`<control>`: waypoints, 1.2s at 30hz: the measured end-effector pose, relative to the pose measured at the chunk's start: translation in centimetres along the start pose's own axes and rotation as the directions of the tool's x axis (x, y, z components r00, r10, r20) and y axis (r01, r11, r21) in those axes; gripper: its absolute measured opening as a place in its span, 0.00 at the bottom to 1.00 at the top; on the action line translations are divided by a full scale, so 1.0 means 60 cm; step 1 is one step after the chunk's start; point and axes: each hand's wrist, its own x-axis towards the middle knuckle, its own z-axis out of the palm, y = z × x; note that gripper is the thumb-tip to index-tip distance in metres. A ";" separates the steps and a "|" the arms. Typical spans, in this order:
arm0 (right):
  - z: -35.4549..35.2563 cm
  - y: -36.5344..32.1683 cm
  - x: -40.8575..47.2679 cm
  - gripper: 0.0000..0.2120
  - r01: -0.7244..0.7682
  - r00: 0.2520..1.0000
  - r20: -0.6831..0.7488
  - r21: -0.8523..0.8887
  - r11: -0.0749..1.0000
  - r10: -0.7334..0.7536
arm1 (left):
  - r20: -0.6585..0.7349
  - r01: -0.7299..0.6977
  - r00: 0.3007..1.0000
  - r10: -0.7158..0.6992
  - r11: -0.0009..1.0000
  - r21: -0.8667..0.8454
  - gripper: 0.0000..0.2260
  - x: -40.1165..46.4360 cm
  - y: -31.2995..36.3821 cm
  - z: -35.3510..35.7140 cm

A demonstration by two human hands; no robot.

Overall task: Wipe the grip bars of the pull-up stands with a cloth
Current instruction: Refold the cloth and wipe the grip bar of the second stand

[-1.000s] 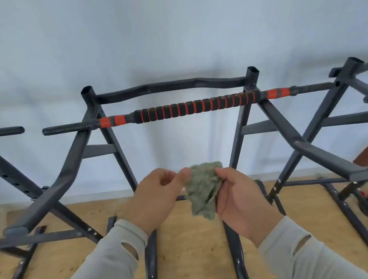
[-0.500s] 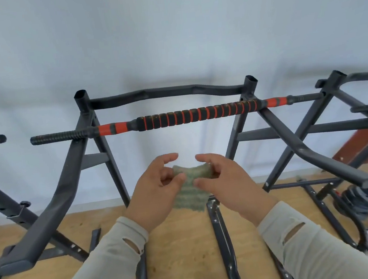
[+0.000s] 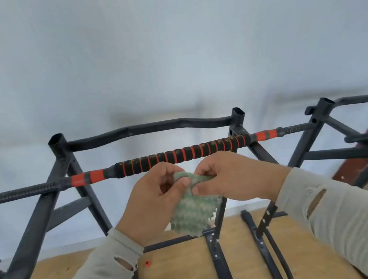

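- Hands meet in the middle of the view: the left hand (image 3: 155, 201) and the right hand (image 3: 230, 177) both pinch the top edge of a green cloth (image 3: 193, 208), thumbs and fingertips pressed together on the fabric.
- Each grip is clamped on the cloth, which hangs down loosely between the wrists with its lower edge free.
- Just behind the knuckles runs the grip bar (image 3: 175, 156), a long padded bar in black foam with orange rings, resting across the black metal frame (image 3: 48, 199) of a pull-up stand.
- Compared with a second ago, the hands have risen from low in front of the stand to just beneath the bar, and the cloth, then held crumpled, is now pulled flatter between the two hands.
- Cloth and bar are near but not yet touching; no wiping has started.
- My reading is that the person is readying the cloth to lay over the foam, so the first wipe looks close.
- Brownish specks show along the foam, which suggests it does need cleaning.
- A second stand (image 3: 326, 115) sits to the right, with its own bars waiting.
- Wooden floor (image 3: 181, 273) lies below; a pale wall (image 3: 169, 50) fills the background.
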 end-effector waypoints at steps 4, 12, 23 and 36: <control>-0.051 0.025 0.015 0.14 -0.005 0.999 0.048 0.045 0.999 0.003 | 0.012 -0.013 1.000 0.014 0.997 -0.080 0.03 0.045 0.021 0.025; -0.160 0.176 0.015 0.09 -0.158 0.887 -0.441 -0.005 0.987 0.139 | 0.056 -0.119 0.993 0.107 0.814 0.569 0.15 0.161 0.019 0.088; -0.221 0.373 0.107 0.08 -0.240 0.910 -0.411 -0.439 0.866 0.044 | 0.286 -0.224 0.955 -0.077 0.442 0.869 0.21 0.300 0.033 0.205; -0.208 0.358 0.087 0.21 -0.170 0.949 -0.307 -0.675 0.718 -0.064 | 0.466 -0.431 0.881 -0.077 0.274 0.860 0.08 0.346 0.034 0.265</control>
